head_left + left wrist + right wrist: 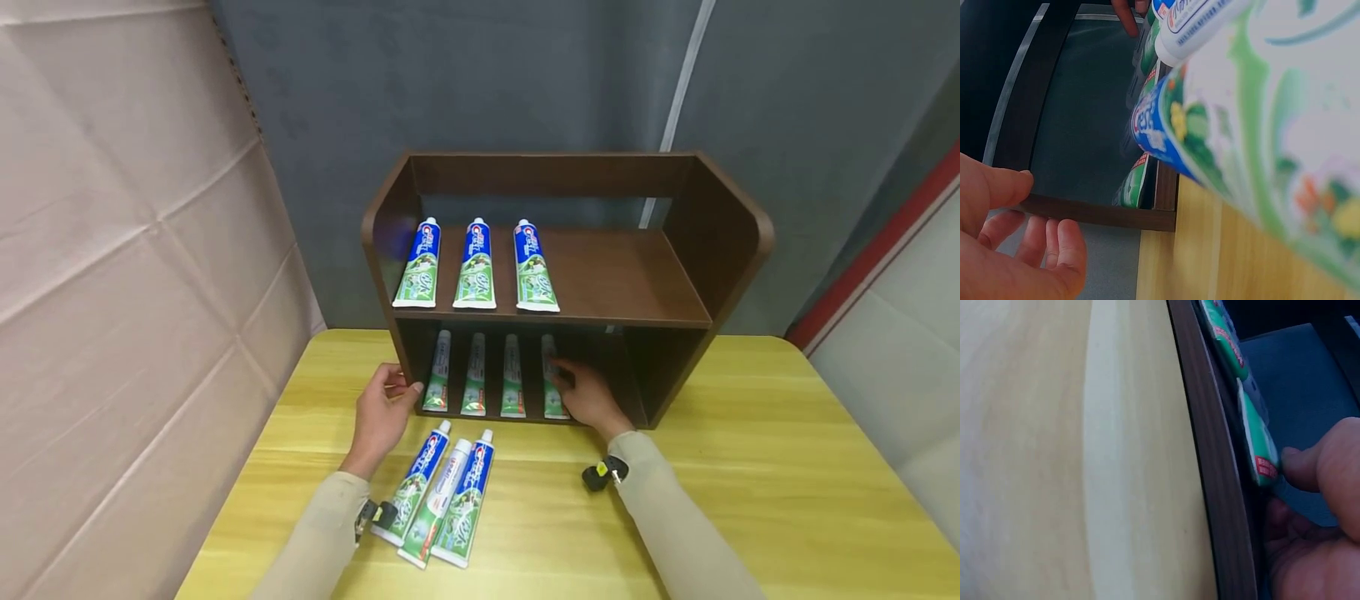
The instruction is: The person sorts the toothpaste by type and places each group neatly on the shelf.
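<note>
Tube (551, 387) at right hand (589, 397) points cap rearward, axis front-to-back

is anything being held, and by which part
Left hand: the shelf, by its left side panel. Right hand: at the lower row's rightmost tube; grip unclear.

We see the shelf (723, 242) dim inside its lower tier (647, 362) — the table (765, 492) before it bright, the nearest tube (1272, 119) there blurred.
</note>
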Motion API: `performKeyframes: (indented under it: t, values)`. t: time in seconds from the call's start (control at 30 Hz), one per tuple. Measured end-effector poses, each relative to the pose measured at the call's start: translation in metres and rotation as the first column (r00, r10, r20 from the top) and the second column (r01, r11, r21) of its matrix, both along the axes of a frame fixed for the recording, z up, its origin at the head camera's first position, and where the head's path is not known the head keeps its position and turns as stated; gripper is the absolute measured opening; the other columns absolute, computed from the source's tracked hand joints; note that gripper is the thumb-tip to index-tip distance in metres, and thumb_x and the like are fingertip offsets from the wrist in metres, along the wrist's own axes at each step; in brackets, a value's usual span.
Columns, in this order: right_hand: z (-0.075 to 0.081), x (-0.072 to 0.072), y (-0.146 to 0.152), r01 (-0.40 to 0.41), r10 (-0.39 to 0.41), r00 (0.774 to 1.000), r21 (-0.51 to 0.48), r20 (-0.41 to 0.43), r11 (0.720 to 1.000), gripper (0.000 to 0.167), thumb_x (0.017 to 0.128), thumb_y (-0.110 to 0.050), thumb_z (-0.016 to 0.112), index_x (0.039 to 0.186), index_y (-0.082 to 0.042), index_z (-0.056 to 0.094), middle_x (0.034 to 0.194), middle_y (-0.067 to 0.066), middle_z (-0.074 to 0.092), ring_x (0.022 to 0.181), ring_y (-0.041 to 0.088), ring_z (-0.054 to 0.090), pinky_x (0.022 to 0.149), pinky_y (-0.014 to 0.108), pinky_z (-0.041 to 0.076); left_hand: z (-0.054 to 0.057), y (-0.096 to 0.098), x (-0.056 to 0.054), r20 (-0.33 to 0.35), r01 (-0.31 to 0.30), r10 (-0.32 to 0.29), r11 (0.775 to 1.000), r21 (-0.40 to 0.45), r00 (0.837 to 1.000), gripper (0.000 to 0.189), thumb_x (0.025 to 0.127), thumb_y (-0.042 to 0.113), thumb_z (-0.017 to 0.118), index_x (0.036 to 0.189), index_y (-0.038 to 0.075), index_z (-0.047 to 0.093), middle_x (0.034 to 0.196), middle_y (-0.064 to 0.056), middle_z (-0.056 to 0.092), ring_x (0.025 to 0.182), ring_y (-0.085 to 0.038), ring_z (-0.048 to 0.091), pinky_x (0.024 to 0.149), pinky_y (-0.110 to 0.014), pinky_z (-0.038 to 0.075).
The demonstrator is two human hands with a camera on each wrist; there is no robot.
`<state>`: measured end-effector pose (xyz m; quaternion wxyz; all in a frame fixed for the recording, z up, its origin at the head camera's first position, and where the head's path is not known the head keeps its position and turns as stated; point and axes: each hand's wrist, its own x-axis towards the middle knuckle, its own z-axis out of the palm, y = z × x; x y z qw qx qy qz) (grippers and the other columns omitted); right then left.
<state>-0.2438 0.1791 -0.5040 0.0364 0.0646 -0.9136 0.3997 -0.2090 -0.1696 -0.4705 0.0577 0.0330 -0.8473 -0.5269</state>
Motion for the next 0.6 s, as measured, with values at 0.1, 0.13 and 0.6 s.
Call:
performKeyframes:
  t: [0.1, 0.13, 0.6]
  values:
    - [0.0, 0.002, 0.0, 0.007, -0.007, 1.0, -0.034, -0.014, 0.999, 0.038, 0.108, -0.019, 0.06, 0.146, -0.011, 0.062, 0.057, 0.002, 0.06, 0.047, 0.014, 0.056, 0.064, 0.034, 0.051, 0.002, -0.002, -0.001, 0.005, 0.007, -0.007, 1.0, -0.009, 1.0, 0.035, 0.103, 0.02, 0.07, 0.135, 0.013, 0.058, 0.127, -0.012, 0.063, 0.122, -0.033, 0.064, 0.104, -0.049, 0.06]
    - [-0.001, 0.004, 0.0, 0.014, -0.015, 1.0, -0.045, -0.018, 0.999, 0.038, 0.108, -0.02, 0.061, 0.145, -0.012, 0.063, 0.06, 0.003, 0.061, 0.049, 0.014, 0.057, 0.065, 0.033, 0.05, 0.002, -0.002, -0.001, 0.005, 0.012, -0.012, 1.0, -0.013, 1.0, 0.035, 0.103, 0.02, 0.07, 0.136, 0.013, 0.058, 0.127, -0.012, 0.063, 0.122, -0.033, 0.064, 0.104, -0.049, 0.06]
    - [-0.001, 0.029, -0.008, 0.046, -0.058, 0.988, -0.081, -0.144, 0.996, 0.035, 0.092, -0.01, 0.078, 0.127, -0.009, 0.074, 0.097, 0.012, 0.071, 0.092, 0.026, 0.064, 0.081, 0.038, 0.05, 0.0, -0.005, -0.002, 0.01, 0.032, -0.032, 0.999, 0.015, 0.999, 0.039, 0.103, 0.021, 0.069, 0.139, 0.013, 0.057, 0.131, -0.013, 0.063, 0.126, -0.034, 0.064, 0.106, -0.051, 0.058]
